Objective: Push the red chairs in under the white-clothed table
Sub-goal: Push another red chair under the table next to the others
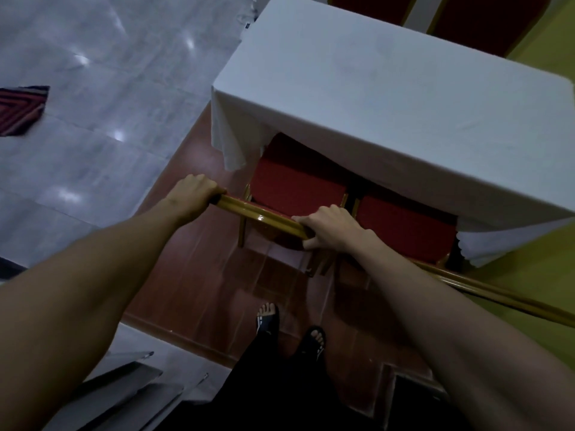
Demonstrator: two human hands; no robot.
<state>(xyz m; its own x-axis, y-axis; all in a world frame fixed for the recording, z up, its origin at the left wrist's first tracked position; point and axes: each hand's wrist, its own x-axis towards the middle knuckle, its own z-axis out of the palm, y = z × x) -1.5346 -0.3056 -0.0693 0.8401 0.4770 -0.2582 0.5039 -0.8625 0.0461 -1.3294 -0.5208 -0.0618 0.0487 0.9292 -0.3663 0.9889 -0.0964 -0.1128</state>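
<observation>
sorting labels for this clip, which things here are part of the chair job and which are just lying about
Part of the job:
left hand and right hand, both on the gold top rail
near red chair
second red chair
white-clothed table

Just lying about:
patterned rug
far-side chairs
grey panels

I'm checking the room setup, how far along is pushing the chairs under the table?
Partly done. The right chair already sits partly under the white cloth. In hand: left hand and right hand grip the left chair's backrest, its seat half under. Left: slide both fully in.
</observation>
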